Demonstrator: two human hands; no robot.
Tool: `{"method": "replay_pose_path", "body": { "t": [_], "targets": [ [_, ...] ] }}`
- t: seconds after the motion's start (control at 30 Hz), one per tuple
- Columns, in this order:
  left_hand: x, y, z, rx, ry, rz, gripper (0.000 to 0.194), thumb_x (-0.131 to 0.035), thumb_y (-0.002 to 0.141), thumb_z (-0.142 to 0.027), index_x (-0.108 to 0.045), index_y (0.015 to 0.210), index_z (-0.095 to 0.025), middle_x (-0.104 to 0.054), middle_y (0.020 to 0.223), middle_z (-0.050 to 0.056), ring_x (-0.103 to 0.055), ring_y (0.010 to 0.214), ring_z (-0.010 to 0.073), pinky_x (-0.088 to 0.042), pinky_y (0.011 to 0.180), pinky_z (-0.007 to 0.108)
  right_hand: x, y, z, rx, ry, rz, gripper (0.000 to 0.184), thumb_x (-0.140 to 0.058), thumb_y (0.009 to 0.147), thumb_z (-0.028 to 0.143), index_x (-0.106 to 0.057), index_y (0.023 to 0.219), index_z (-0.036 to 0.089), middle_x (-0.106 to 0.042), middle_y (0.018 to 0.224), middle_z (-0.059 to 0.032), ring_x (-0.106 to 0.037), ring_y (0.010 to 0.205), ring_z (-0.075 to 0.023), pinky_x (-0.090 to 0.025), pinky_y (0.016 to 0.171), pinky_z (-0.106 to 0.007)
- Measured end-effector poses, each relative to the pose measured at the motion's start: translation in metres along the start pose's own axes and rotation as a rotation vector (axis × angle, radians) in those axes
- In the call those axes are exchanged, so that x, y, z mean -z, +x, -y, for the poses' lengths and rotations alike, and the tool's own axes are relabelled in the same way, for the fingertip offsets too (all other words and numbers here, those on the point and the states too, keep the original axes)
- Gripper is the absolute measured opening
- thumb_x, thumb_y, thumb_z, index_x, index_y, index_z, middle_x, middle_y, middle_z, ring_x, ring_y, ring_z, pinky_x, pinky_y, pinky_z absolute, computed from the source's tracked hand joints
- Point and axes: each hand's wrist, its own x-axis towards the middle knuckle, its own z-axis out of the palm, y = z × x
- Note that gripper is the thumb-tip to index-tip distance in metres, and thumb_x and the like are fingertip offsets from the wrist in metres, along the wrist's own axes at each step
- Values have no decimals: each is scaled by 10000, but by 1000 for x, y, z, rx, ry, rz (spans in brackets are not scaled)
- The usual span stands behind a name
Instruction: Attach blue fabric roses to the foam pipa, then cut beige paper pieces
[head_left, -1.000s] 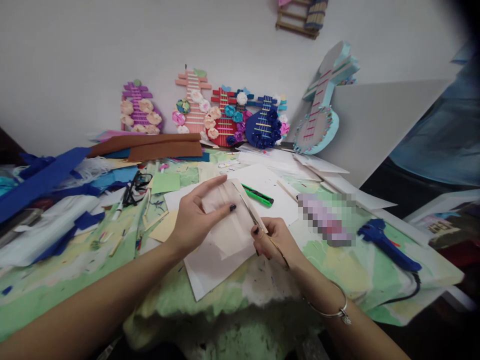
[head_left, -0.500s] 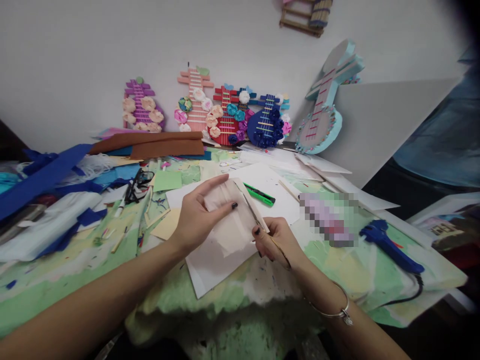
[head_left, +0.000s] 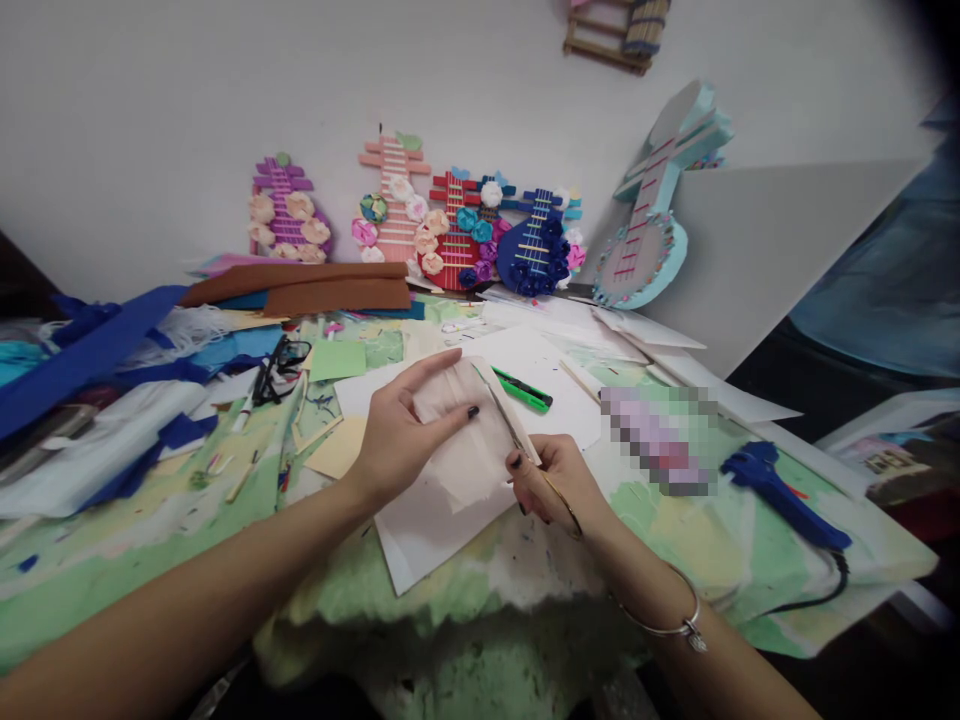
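My left hand [head_left: 405, 425] holds a pale cream piece of thin paper [head_left: 469, 465], thumb on top and the other fingers mostly hidden beneath it. In my right hand [head_left: 551, 480] is a pair of scissors [head_left: 512, 423] with gold-coloured handles. Their blades lie along the right side of the cream paper, with a narrow strip of it to their right. Below both hands rests a white sheet [head_left: 416, 550]. Just beyond the scissors, a green utility knife [head_left: 523, 390] lies on white paper.
A blue glue gun [head_left: 784, 495] with a black cord lies at the right. Decorated toy guitars [head_left: 536, 245] lean against the wall. At the left are blue strips [head_left: 90, 360], glasses [head_left: 277, 370] and scraps. Brown sheets [head_left: 337, 290] lie at the back.
The view has shifted slightly, moving everything a little to the right. My hands, the cream paper and the scissors keep nearly the same pose.
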Motion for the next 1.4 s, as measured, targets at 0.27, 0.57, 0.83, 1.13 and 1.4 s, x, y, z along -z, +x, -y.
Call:
{"method": "replay_pose_path", "body": {
  "t": [0.27, 0.57, 0.83, 1.13, 1.4],
  "targets": [
    [0, 0, 0, 15, -5, 2, 503, -729, 705, -248, -606, 1187, -174, -640, 1198, 85, -588, 1106, 256, -490, 937, 377, 1, 1, 2, -23, -24, -18, 507, -609, 767, 561, -409, 501, 179, -443, 358, 35, -319, 287, -37, -194, 309, -176],
    [0, -1, 2, 29, -39, 14, 511, -730, 707, -277, -601, 1195, -194, -632, 1208, 80, -587, 1102, 256, -501, 915, 373, 0, 1, 3, -49, -48, -39, 506, -613, 754, 560, -401, 483, 188, -435, 350, 32, -311, 278, -43, -190, 298, -182],
    [0, 0, 0, 17, -17, 7, 506, -730, 706, -267, -606, 1188, -178, -633, 1208, 85, -584, 1109, 255, -488, 937, 374, 1, 1, 3, -69, -70, -48, 508, -618, 752, 548, -403, 471, 183, -440, 345, 31, -319, 271, -38, -199, 292, -169],
    [0, -1, 0, 23, -17, 12, 505, -721, 712, -256, -600, 1197, -185, -628, 1217, 80, -580, 1115, 251, -486, 942, 379, -1, 1, 3, -122, -54, -65, 503, -643, 718, 569, -406, 493, 187, -449, 342, 35, -318, 248, -44, -198, 268, -169],
    [1, 0, -3, 16, -13, -17, 480, -709, 714, -243, -609, 1179, -178, -630, 1217, 86, -587, 1106, 256, -503, 908, 369, 1, 2, 1, 4, -4, -136, 544, -526, 775, 660, -425, 530, 185, -416, 353, 38, -305, 281, -43, -193, 302, -183]
  ]
}}
